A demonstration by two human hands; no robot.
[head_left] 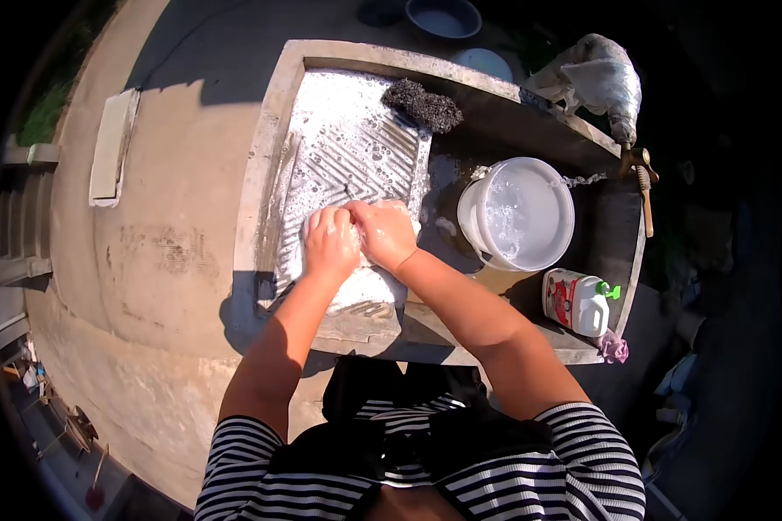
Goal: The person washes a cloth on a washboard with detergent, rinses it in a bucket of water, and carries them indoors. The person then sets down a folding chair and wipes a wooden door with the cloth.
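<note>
Both hands are together on the ridged, foam-covered washboard slab (356, 156) of a concrete sink. My left hand (331, 240) is closed on a white soapy cloth (369, 282), its fingers curled and wet with suds. Right beside it, touching it, my right hand (384, 233) is closed on the same cloth. The cloth's edges blend into the white foam, so its outline is hard to make out. Above the hands, at the slab's top right, lies a dark, bubbly bundle (423, 105).
A white bucket (530, 213) of water stands in the basin under a running tap (639, 158). Nearby are a detergent jug (573, 301), a purple scrunched item (613, 347) and a wooden-handled brush (646, 200). Basins (444, 17) sit beyond the sink wall (408, 61).
</note>
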